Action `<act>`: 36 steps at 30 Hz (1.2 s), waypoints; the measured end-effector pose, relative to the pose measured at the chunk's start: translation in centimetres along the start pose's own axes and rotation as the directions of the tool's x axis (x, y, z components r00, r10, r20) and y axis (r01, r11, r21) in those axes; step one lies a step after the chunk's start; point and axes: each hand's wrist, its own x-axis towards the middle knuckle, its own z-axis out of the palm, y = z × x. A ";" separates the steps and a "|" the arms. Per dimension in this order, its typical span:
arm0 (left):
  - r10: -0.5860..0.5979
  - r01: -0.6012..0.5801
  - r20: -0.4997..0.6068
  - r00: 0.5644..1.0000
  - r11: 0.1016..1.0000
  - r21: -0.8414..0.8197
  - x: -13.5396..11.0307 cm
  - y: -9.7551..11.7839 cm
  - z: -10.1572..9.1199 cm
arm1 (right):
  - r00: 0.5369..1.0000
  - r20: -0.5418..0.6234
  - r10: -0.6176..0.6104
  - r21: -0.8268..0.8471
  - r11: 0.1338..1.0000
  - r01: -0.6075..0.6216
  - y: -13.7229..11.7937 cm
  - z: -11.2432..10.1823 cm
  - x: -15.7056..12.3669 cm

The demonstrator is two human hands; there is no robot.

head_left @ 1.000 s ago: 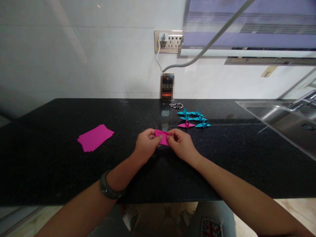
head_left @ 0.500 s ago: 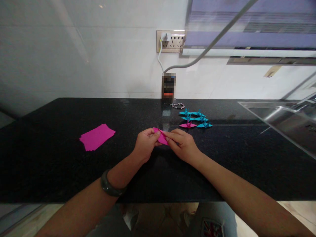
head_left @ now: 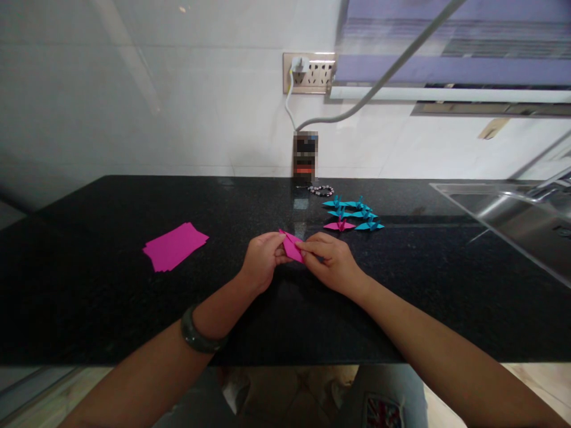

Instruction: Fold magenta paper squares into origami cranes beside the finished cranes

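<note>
Centrally in the head view, the left hand (head_left: pixel 262 260) and right hand (head_left: pixel 333 260) pinch a folded pink paper (head_left: pixel 292 248) over the worktop (head_left: pixel 285 321); a stack of pink sheets (head_left: pixel 175 246) lies to the left, blue and pink paper cranes (head_left: pixel 342 214) beyond the right hand.

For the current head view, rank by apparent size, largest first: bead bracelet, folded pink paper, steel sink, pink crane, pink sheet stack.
1. Steel sink, cut off by the frame
2. Pink sheet stack
3. Folded pink paper, partly covered
Unranked: pink crane and bead bracelet look alike
</note>
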 end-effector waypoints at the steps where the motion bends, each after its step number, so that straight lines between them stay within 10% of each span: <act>1: 0.007 -0.007 0.007 1.000 1.000 0.008 0.0 0.0 0.0 | 1.000 0.001 0.000 0.000 1.000 0.000 0.0 0.0 0.0; 8: 0.056 -0.057 0.010 0.998 0.991 0.120 0.0 -0.4 -0.1 | 1.000 0.029 0.005 0.070 0.998 -0.007 -0.2 -0.1 0.0; 11: 0.075 -0.075 -0.001 0.997 0.993 0.088 0.1 -0.5 -0.1 | 0.982 -0.003 0.190 0.220 0.958 -0.185 -0.4 0.3 0.0; 17: 0.156 -0.145 -0.046 0.987 0.970 0.193 0.2 -0.5 -0.3 | 0.779 0.194 0.596 0.564 0.582 -0.586 -0.2 0.8 0.5; 36: 0.180 -0.178 0.027 0.983 0.914 0.364 -0.1 -0.4 -0.4 | 0.675 0.513 0.531 0.643 0.282 -0.712 0.3 0.4 0.3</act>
